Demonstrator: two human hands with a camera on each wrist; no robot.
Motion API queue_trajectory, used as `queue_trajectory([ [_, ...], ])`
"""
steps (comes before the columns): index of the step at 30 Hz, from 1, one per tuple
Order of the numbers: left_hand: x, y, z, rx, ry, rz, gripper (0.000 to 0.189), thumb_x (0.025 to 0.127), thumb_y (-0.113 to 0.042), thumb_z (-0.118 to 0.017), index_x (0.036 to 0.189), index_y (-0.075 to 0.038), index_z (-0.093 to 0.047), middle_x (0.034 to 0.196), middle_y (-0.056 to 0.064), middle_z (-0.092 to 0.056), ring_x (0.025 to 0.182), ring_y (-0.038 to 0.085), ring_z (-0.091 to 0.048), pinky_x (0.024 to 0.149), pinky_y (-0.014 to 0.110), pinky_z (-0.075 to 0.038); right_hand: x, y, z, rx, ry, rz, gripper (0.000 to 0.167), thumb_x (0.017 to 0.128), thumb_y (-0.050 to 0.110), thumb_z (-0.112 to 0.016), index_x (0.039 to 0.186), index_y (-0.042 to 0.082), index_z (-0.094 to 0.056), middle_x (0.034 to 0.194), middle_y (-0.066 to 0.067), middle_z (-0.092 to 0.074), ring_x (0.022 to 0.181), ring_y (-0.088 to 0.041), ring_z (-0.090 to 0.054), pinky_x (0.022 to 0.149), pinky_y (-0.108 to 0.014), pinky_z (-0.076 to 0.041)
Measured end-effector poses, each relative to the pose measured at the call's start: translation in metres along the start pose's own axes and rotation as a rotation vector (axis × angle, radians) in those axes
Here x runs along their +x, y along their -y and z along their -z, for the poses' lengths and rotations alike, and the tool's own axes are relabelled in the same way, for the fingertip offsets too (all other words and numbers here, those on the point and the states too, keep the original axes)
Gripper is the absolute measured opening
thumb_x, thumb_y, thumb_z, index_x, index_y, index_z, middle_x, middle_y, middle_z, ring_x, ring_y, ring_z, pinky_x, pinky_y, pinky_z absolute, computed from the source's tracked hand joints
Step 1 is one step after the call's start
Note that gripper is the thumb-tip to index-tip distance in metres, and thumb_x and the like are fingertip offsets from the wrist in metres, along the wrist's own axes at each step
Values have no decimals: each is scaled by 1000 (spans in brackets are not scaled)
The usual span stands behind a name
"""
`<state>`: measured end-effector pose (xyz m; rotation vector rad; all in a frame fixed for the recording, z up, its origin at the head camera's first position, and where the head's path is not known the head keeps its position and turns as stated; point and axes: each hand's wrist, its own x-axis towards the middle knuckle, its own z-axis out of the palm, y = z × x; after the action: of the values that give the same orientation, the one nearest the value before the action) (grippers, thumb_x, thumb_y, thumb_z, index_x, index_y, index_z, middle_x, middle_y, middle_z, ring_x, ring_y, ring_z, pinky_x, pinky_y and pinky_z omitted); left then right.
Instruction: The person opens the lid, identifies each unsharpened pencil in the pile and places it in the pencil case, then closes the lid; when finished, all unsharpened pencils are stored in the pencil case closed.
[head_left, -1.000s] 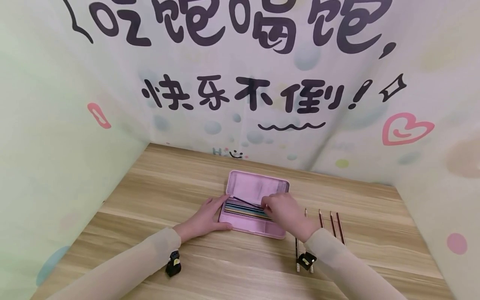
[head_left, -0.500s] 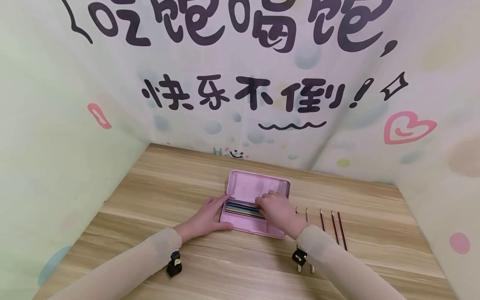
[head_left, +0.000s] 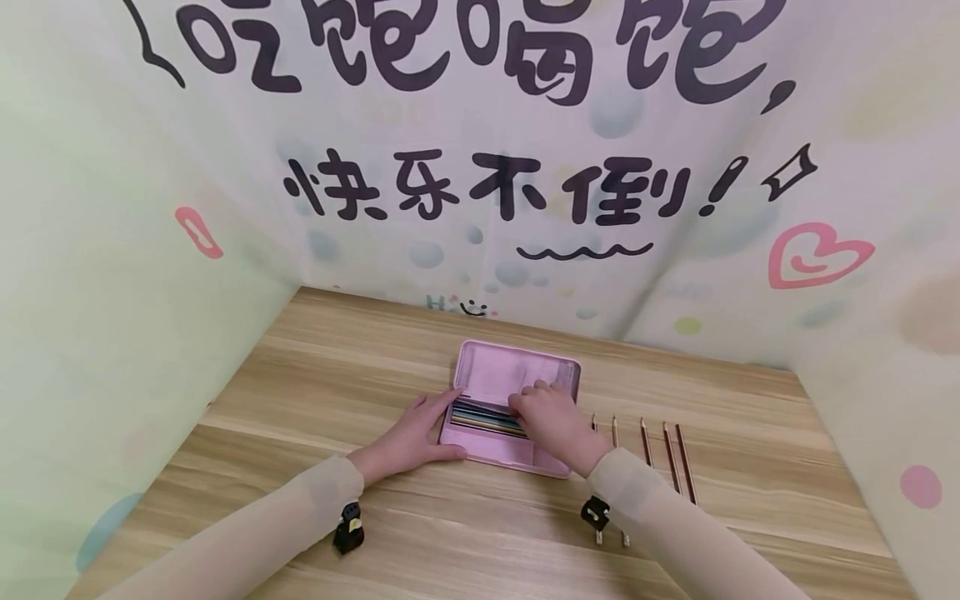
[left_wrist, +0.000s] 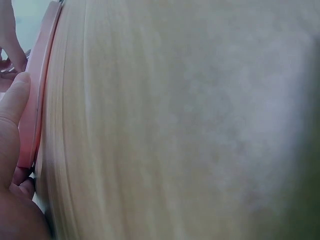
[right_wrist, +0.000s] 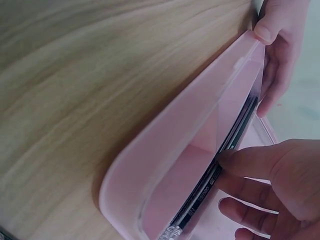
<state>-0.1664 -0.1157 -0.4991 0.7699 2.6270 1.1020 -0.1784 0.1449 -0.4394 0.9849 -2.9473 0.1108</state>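
An open pink pencil case (head_left: 491,450) lies on the table, its lid (head_left: 491,371) folded back away from the person. My left hand (head_left: 408,437) grips the case's left end, thumb at the near corner and fingers along the side; the thumb (left_wrist: 17,97) also shows against the pink wall in the left wrist view. Several dark pencils (head_left: 483,419) lie lengthwise in the case. My right hand (head_left: 553,421) reaches into its right part. In the right wrist view, thumb and forefinger pinch a dark pencil (right_wrist: 200,197) with printed lettering, lying along the other pencils.
Right of the case, several pencils lie roughly side by side, including a reddish-brown pencil (head_left: 685,458) and a light-tipped pencil (head_left: 616,432), partly hidden by the right sleeve (head_left: 645,492). Behind the wood-grain table (head_left: 315,350) hangs a printed cloth (head_left: 420,183).
My right hand has moved slightly left and lower into the case. The dark pencil that slanted across the case now lies along the others. The left hand stays put.
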Motion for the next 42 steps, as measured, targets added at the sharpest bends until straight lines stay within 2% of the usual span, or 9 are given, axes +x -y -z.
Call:
queue_trajectory([
  [13, 0, 1, -1, 1, -4, -1, 98, 88, -38, -84, 161, 0, -31, 160, 26, -42, 149, 42, -39, 128, 60, -13, -1, 0, -4, -56, -9, 3, 6, 94, 3, -73, 94, 9, -74, 86, -6, -71, 79, -26, -61, 69, -41, -52],
  [22, 0, 1, -2, 4, -6, -9, 98, 88, -38, -84, 161, 1, -31, 160, 26, -41, 149, 41, -38, 128, 60, -13, -6, -1, -1, -56, -40, 12, 7, 91, 1, -75, 92, 7, -73, 84, -7, -70, 77, -27, -62, 70, -42, -55],
  [26, 0, 1, -2, 10, -10, -14, 98, 88, -37, -85, 161, 1, -32, 160, 26, -42, 149, 41, -39, 128, 61, -13, -9, -4, 0, -53, -83, 17, 8, 90, 0, -75, 89, 7, -72, 81, -6, -70, 76, -27, -62, 72, -44, -56],
  [30, 0, 2, -2, 7, -10, -13, 98, 88, -37, -85, 161, 1, -31, 160, 27, -42, 149, 41, -39, 128, 60, -13, -14, -10, 1, -40, -133, 12, 10, 88, 0, -76, 86, 9, -71, 80, -5, -70, 77, -27, -63, 74, -45, -56],
  [37, 1, 1, -2, 9, -4, -7, 98, 88, -38, -84, 161, 1, -31, 160, 27, -41, 150, 41, -38, 129, 60, -12, -30, -20, 8, -1, -174, -10, 13, 84, 0, -80, 87, 8, -72, 81, -4, -68, 81, -26, -64, 77, -45, -58],
  [42, 1, 1, -2, 13, -6, -11, 98, 88, -37, -84, 161, 1, -31, 160, 27, -41, 149, 41, -39, 129, 60, -12, -43, -27, 12, 16, -207, -29, 14, 83, 3, -83, 88, 8, -71, 81, -2, -68, 77, -23, -62, 75, -44, -57],
])
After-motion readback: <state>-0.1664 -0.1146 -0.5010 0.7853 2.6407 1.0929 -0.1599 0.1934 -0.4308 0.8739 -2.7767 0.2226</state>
